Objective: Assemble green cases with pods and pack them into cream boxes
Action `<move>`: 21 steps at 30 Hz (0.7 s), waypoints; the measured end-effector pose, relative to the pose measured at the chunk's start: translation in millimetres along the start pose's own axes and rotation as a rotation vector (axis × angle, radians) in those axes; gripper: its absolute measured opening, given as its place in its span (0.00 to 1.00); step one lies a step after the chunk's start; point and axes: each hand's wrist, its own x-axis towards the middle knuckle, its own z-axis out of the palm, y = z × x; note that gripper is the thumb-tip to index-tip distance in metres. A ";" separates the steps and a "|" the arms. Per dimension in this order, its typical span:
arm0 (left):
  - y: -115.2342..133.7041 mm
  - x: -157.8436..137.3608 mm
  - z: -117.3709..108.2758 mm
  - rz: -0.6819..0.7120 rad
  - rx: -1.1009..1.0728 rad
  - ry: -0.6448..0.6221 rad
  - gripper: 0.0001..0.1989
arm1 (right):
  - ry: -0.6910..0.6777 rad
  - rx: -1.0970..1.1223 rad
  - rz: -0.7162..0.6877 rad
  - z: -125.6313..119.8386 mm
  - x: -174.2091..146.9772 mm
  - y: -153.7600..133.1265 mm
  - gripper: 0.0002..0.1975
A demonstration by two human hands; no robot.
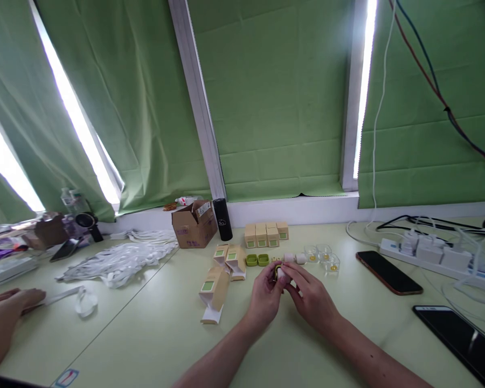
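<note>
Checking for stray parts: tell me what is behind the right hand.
Beyond the right hand are white pieces and clear cups with something yellow in them. Whatever lies directly behind its fingers is covered and cannot be seen.

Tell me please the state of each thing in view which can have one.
Left hand: closed on small white piece
Right hand: closed on same piece
Nearest small carton: lying, end flap open
Back row cartons: apparently closed
Brown box: top flaps partly open
Black cylinder: upright
Orange-edged phone: flat, screen dark
Nearer phone: flat, screen dark
Power strip: adapters plugged in
Green curtains: drawn, with gaps between
</note>
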 end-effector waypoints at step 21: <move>3.4 2.0 -9.9 -0.015 0.111 0.059 0.31 | 0.033 0.469 0.409 -4.2 8.5 -13.0 0.19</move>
